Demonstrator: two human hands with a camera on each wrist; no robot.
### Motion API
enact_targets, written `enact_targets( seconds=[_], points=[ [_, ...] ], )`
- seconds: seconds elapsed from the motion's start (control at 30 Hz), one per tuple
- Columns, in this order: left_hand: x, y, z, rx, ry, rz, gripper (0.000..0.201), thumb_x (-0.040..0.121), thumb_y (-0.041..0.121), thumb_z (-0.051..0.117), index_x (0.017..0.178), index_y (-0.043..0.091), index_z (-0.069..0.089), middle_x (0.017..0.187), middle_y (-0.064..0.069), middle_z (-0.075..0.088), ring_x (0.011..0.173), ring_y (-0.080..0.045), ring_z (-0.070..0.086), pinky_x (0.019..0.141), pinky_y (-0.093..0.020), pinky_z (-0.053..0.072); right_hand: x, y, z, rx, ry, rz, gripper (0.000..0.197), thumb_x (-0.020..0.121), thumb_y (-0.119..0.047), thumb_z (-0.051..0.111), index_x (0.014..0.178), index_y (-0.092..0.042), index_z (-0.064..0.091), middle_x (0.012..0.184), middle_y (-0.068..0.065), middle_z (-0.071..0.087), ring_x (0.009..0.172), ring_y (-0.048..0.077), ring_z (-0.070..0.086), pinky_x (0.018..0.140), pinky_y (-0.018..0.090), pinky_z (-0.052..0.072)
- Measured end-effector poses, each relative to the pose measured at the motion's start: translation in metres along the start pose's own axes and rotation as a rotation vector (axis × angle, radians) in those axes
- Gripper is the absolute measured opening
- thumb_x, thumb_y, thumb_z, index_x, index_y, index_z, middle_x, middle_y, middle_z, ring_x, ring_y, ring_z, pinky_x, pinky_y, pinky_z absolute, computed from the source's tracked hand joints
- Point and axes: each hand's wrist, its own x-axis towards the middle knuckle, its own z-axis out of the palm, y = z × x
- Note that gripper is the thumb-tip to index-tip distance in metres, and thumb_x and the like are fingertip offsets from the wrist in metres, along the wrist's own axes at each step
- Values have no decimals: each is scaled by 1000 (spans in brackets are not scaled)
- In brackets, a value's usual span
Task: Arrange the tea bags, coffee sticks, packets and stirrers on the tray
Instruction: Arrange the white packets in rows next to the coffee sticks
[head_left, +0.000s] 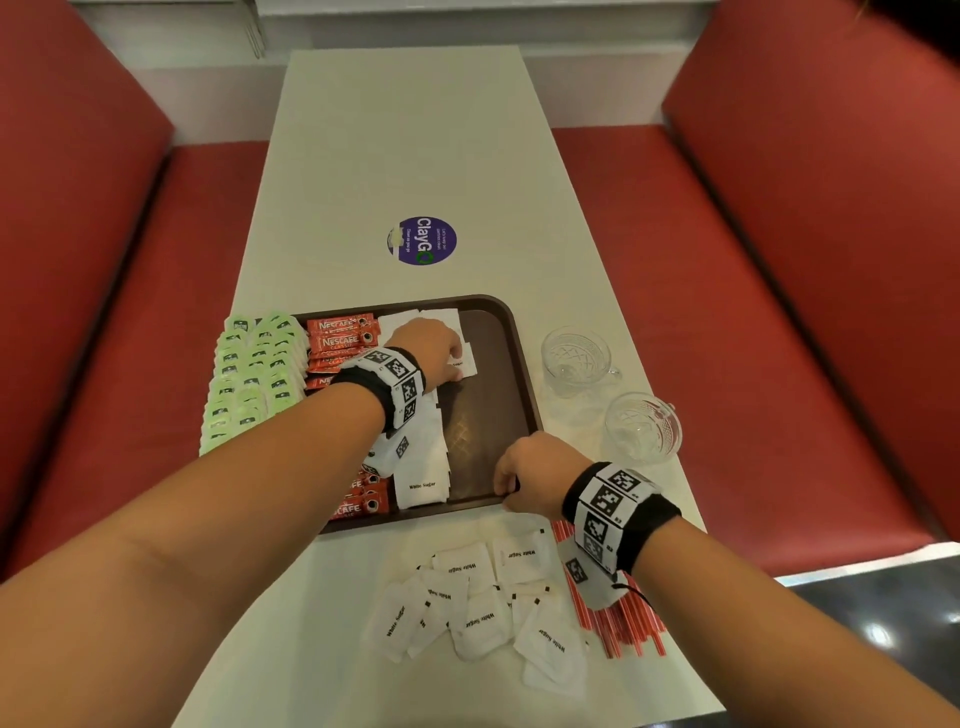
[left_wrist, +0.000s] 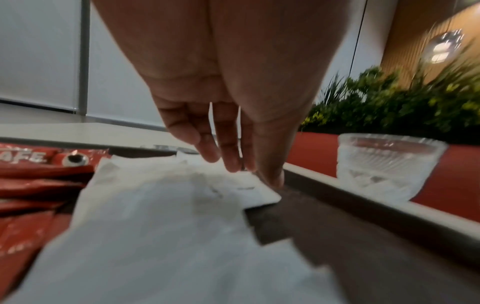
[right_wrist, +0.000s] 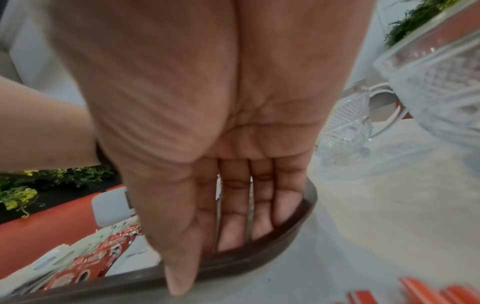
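Note:
A brown tray (head_left: 488, 364) holds rows of green tea bags (head_left: 254, 374) along its left edge, then red coffee sticks (head_left: 340, 338) and a column of white sugar packets (head_left: 423, 467). My left hand (head_left: 457, 364) reaches to the far end of that column. In the left wrist view its straight fingers (left_wrist: 231, 156) touch a sugar packet (left_wrist: 168, 216) beside bare tray (left_wrist: 337, 236). My right hand (head_left: 506, 491) grips the tray's near right corner. Its fingers lie inside the rim (right_wrist: 259, 253) and its thumb outside. Loose sugar packets (head_left: 478, 603) and red stirrers (head_left: 618, 623) lie on the table.
Two cut-glass cups (head_left: 574, 358) (head_left: 641, 428) stand on the white table right of the tray. A round purple sticker (head_left: 422, 240) lies beyond the tray. Red bench seats (head_left: 779, 312) flank the table on both sides. The right half of the tray is bare.

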Motion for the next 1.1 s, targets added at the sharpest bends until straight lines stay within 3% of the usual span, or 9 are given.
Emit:
enact_targets(
  seconds=[0.13,0.2,0.33,0.43,0.5,0.63,0.77,0.93,1.1],
  points=[
    [-51,17,-9,-143,126,81,27,93,41,62,114,24,67,113,4,62,108,-17,55,91,-32,43,-12,-2,1,27,49,9,29,85,-32,74,109,-17,73,102,-1,72,92,18,66,87,34,55],
    [-85,29,-9,-188,105,151,21,93,41,62,108,27,68,103,10,59,100,-12,53,84,-27,41,-19,-3,3,45,109,5,28,83,-33,75,106,-17,71,99,-1,70,89,18,65,85,35,55],
    [-145,42,15,-157,-114,318,17,88,42,69,101,31,71,97,14,59,92,-7,54,86,-28,48,-35,-5,15,31,126,-5,30,83,-37,76,107,-20,67,104,-3,68,93,16,62,85,33,53],
    [-169,40,46,-21,-302,395,35,83,50,71,110,30,67,105,10,59,100,-12,53,85,-30,46,-42,-7,27,-42,53,40,39,83,-39,76,116,-20,66,113,-2,67,104,19,61,92,35,52],
    [-178,36,63,34,-355,413,46,79,53,73,117,29,64,111,7,57,104,-15,52,87,-32,47,-44,-10,35,-90,55,71,46,83,-42,76,122,-20,64,118,0,66,109,21,60,93,36,52],
    [-185,33,75,66,-333,444,51,77,49,77,121,29,60,113,5,56,106,-16,51,87,-34,47,-45,-18,45,-191,78,68,45,85,-38,74,124,-17,63,118,4,65,107,24,61,90,36,52],
    [-188,36,74,119,-312,445,41,81,46,74,114,25,61,110,2,59,104,-20,53,87,-37,47,-42,-25,50,-244,64,73,40,86,-33,74,121,-18,62,115,5,65,105,26,61,91,39,51],
    [-191,34,71,105,-292,422,30,85,43,71,105,23,62,100,2,64,95,-19,54,78,-34,46,-44,-25,51,-238,19,73,39,92,-28,68,129,-19,59,121,5,64,113,26,60,94,38,46],
    [-191,25,55,-110,-205,331,25,90,37,67,113,29,63,110,6,62,100,-14,56,86,-32,47,-46,-18,47,-106,52,62,29,93,-34,63,118,-19,62,112,1,64,105,22,60,80,27,44]
  ],
)
